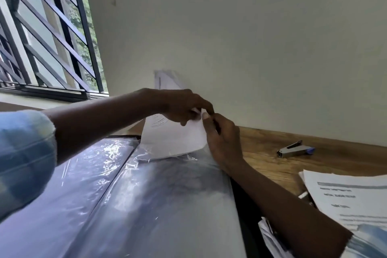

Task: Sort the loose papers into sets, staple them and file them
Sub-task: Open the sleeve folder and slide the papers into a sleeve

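An open display folder [146, 199] with clear plastic sleeves lies in front of me on the wooden desk. A white set of papers [171, 138] sticks out of the top of the right-hand sleeve, its lower part inside the plastic. My left hand [180, 107] pinches the papers' top edge from above. My right hand [222, 140] grips the papers' upper right corner, thumb on top. A grey stapler [295, 150] with a blue end lies on the desk to the right, apart from both hands.
More printed papers [351, 199] are stacked at the right edge, with other sheets [270, 236] under my right forearm. A white wall rises straight behind the desk [272, 159]. A barred window [48, 33] is at the upper left.
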{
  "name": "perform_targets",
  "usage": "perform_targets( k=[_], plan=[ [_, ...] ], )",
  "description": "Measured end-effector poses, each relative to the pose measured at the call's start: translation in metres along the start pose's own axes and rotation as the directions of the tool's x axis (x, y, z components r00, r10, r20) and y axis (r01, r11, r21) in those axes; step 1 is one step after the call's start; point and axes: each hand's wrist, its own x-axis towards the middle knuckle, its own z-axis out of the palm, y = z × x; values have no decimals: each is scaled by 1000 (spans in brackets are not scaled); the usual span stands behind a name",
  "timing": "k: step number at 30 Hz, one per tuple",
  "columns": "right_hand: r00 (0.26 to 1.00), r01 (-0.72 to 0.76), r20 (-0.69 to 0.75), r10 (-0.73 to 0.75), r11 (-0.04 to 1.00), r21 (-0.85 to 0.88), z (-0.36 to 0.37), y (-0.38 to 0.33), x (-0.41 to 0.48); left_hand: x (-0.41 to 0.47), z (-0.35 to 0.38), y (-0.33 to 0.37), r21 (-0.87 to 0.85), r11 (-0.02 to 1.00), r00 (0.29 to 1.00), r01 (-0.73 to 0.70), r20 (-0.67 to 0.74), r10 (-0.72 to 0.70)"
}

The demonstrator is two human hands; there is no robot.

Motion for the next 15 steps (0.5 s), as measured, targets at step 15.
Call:
perform_targets(
  k=[15],
  plan=[
    [988,46,-155,-15,979,200,-1,-5,2,12,-9,-2,-335,910,951,245,267,-158]
  ],
)
